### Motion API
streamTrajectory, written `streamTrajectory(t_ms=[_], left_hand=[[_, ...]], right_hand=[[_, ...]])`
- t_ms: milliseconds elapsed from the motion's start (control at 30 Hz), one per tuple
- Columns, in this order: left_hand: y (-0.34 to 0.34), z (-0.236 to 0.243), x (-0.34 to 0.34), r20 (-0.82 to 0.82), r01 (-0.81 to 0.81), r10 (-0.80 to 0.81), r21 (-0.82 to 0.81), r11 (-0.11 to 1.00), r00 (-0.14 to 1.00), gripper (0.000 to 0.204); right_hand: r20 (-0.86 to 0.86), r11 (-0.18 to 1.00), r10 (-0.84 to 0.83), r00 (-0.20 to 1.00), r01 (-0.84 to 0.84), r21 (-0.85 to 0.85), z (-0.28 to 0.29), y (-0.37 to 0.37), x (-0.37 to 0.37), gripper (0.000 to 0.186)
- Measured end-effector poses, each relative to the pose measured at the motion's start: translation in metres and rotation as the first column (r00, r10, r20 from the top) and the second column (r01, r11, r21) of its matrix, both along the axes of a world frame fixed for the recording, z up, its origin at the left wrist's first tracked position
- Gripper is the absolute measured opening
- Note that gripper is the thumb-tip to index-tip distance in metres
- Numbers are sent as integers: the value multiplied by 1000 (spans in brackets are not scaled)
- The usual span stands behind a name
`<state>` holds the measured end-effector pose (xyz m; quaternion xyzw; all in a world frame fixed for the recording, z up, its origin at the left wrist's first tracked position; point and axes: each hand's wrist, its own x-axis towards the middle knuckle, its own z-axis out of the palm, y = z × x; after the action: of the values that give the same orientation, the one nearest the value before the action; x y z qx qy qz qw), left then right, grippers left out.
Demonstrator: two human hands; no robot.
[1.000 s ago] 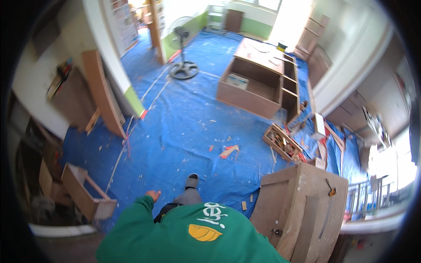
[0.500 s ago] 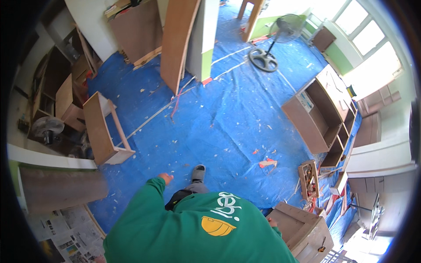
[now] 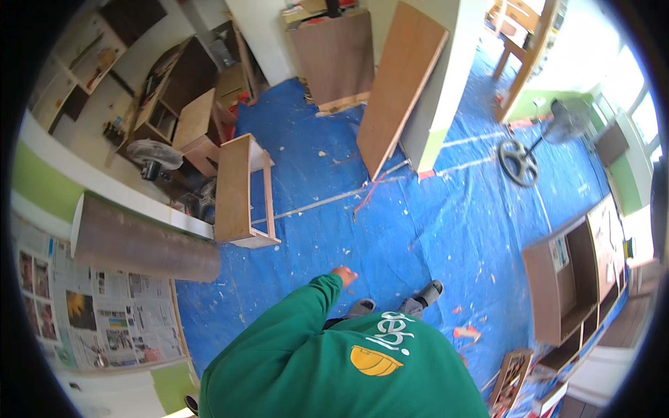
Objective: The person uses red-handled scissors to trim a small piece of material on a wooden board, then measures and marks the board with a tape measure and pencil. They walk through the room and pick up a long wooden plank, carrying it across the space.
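Green sleeve fabric covers the left arm, and the left hand (image 3: pixel 344 276) is seen at its end, held out over the blue tarpaulin (image 3: pixel 446 230) with nothing in it; whether its fingers are spread or curled cannot be told at this size. The right hand is not shown. Two grey shoes (image 3: pixel 418 299) are planted on the tarpaulin just beside the hand. Nearest ahead, a small wooden cabinet frame (image 3: pixel 240 191) stands upright. Farther off, a brown board (image 3: pixel 397 83) is leaned against a white pillar (image 3: pixel 446 76), and a floor fan (image 3: pixel 519 161) lies near it.
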<state>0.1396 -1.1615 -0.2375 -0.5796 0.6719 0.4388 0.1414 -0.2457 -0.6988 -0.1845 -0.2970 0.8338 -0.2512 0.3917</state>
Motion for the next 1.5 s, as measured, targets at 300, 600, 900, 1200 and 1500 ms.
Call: streamTrajectory(t_ms=[300, 600, 900, 1200, 1500], left_hand=[[2, 6, -47, 157, 63, -51, -69, 996, 986, 50], [-12, -21, -115, 234, 77, -88, 56, 995, 968, 57], [-187, -61, -202, 344, 166, -206, 143, 976, 916, 62], [-448, 38, -448, 3, 278, -278, 6, 960, 960, 47], [-436, 18, -635, -145, 447, -433, 87, 890, 890, 45]], right_hand=[[102, 959, -84, 991, 52, 280, -19, -141, -231, 15], [113, 969, -200, 973, 179, 170, -14, -264, -409, 19], [219, 970, -205, 954, 168, 177, 14, -395, -401, 34], [290, 923, -372, 882, 320, 212, 61, -469, -414, 35], [328, 961, -258, 909, 205, 185, 71, -541, -538, 37]])
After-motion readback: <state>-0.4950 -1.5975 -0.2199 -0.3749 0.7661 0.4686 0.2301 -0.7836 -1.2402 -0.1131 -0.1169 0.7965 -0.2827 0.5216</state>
